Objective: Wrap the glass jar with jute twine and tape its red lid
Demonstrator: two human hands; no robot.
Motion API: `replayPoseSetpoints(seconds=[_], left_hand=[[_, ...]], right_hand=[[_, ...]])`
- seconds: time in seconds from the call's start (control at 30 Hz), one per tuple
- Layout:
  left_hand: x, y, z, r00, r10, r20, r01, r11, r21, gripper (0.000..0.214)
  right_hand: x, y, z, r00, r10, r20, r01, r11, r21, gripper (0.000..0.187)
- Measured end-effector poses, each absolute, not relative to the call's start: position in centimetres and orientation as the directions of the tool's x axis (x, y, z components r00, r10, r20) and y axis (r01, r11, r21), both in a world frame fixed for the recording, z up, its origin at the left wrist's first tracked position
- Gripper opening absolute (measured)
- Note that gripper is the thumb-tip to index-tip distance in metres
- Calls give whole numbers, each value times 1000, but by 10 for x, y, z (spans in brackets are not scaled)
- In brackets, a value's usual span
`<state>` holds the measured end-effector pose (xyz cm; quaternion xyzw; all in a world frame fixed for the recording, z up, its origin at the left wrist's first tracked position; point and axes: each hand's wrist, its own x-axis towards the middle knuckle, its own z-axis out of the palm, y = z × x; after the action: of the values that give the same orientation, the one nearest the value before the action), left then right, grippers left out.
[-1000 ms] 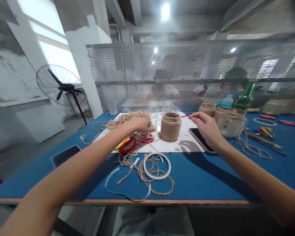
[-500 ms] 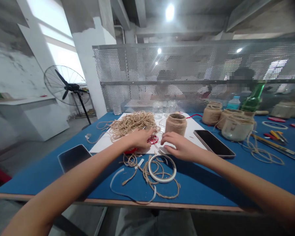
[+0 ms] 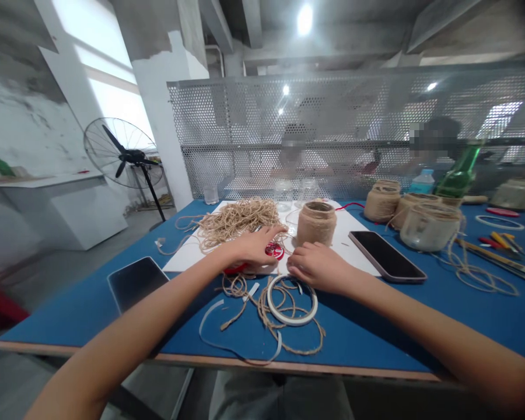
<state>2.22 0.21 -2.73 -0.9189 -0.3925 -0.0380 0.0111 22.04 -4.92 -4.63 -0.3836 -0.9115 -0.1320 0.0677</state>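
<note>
My left hand [image 3: 258,246] curls around a small red spool [image 3: 274,251], with thumb and forefinger on either side of it. Close by, my right hand [image 3: 317,265] has its fingers bent and pressed together; what they pinch, if anything, is hidden. Just behind that hand stands a jar wrapped in twine [image 3: 317,224]. A heap of loose jute twine [image 3: 240,219] lies on the white sheet [image 3: 179,262] beyond my left hand. A white tape ring [image 3: 292,319] rests on cut twine pieces [image 3: 262,309] nearer to me. Something red shows under my left wrist.
Phones [image 3: 387,255] [image 3: 137,283] lie on both sides. To the right are more wrapped jars [image 3: 382,201], a partly wrapped glass jar [image 3: 431,227], a green bottle [image 3: 459,175] and several tools [image 3: 501,242]. A perforated metal screen [image 3: 245,134] borders the table's back; people sit beyond it.
My right hand's fingers, spread before, have drawn together beside the spool. My left hand stays at the red spool. The whole view has shifted slightly.
</note>
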Motion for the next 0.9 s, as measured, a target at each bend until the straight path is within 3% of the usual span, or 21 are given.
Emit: replayPoseSetpoints(seconds=[0.2, 0.47, 0.63, 0.77, 0.9], left_hand=[[17, -1, -33, 700, 708, 94, 713, -687, -140, 52], [26, -17, -21, 812, 466, 351, 577, -726, -373, 34], [32, -17, -28, 810, 553, 198, 586, -738, -335, 30], [27, -13, -37, 702, 691, 175, 708, -650, -276, 40], [23, -11, -38, 659, 730, 184, 750, -615, -243, 44]], right_hand=[[228, -48, -48, -664, 705, 248, 747, 635, 195, 29], [232, -54, -38, -716, 618, 326, 675, 732, 95, 24], [233, -53, -43, -750, 628, 210, 656, 747, 108, 28], [233, -54, -43, -706, 674, 216, 705, 696, 132, 31], [232, -58, -41, -682, 700, 212, 731, 667, 147, 32]])
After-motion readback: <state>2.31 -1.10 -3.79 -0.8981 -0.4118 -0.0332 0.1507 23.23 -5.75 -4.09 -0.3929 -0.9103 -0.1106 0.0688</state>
